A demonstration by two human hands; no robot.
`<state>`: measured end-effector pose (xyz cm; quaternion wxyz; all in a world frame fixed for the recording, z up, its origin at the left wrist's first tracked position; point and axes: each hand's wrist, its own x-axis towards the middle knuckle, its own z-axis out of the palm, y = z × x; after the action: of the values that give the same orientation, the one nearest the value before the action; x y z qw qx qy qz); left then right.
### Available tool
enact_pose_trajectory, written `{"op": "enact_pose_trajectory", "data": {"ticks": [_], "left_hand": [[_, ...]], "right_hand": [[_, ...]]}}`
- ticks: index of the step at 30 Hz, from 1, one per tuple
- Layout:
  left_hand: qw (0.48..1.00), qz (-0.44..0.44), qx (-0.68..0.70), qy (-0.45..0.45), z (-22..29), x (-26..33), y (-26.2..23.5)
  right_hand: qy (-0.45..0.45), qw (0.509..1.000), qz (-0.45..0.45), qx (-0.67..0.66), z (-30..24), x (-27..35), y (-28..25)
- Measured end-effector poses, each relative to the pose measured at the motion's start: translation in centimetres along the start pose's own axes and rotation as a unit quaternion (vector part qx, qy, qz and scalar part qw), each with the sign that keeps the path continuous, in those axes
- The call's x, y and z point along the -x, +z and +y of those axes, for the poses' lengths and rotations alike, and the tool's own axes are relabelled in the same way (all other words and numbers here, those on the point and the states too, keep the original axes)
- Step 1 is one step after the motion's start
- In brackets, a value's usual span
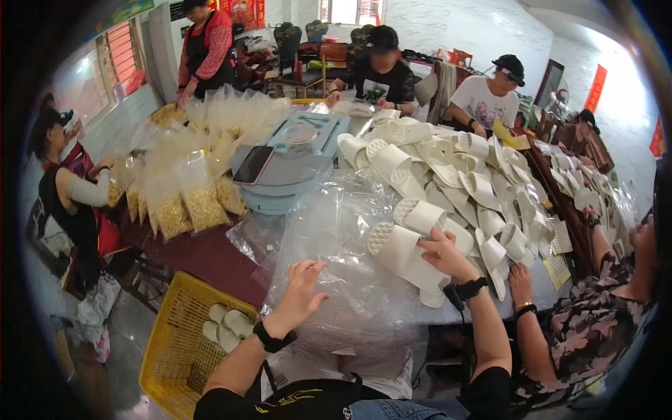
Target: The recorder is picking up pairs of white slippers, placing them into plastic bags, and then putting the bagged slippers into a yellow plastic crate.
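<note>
My left hand (301, 292) is raised above the clear plastic bag (329, 241), its thumb apart from its fingers and nothing in it. Beneath it, the bag lies spread and crinkled over the near table edge. My right hand (448, 253) is on a pair of cream slippers at the front of the pile, fingers bent at the strap opening of the nearer slipper (392, 246). The other slipper (422, 215) lies just beyond, touching those fingertips. Where my right thumb presses is hidden.
The heap of slippers (483, 175) fills the table's right side. Left stand filled clear bags (189, 199) and a blue-grey tub (280, 185) bearing a phone (253, 165). A yellow crate (164, 336) holds slippers by my left arm. A co-worker's hand (521, 283) rests near my right wrist.
</note>
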<state>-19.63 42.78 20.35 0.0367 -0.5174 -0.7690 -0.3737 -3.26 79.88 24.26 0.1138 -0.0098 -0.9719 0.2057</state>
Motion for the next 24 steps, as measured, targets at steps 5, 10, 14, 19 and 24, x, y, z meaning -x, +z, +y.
{"op": "enact_pose_trajectory", "data": {"ticks": [5,10,14,19,24], "left_hand": [[0.999,0.006,0.019,-0.045,1.4,0.3,0.1],[0.996,0.055,0.058,-0.040,0.8,1.3,0.5],[0.988,-0.038,0.075,0.130,1.3,1.3,0.5],[0.947,-0.130,-0.033,0.293,1.2,1.1,1.3],[0.991,-0.023,0.087,0.099,3.5,1.4,1.9]], "right_hand": [[0.013,0.995,0.101,-0.006,-0.3,0.1,-0.4],[-0.027,0.962,0.209,-0.172,-1.4,1.0,-2.5],[0.089,0.844,0.298,-0.438,-4.3,3.5,-4.4],[0.072,0.864,0.305,-0.395,-5.8,6.4,-4.1],[0.086,0.984,0.156,-0.014,-8.9,6.2,-3.1]]}}
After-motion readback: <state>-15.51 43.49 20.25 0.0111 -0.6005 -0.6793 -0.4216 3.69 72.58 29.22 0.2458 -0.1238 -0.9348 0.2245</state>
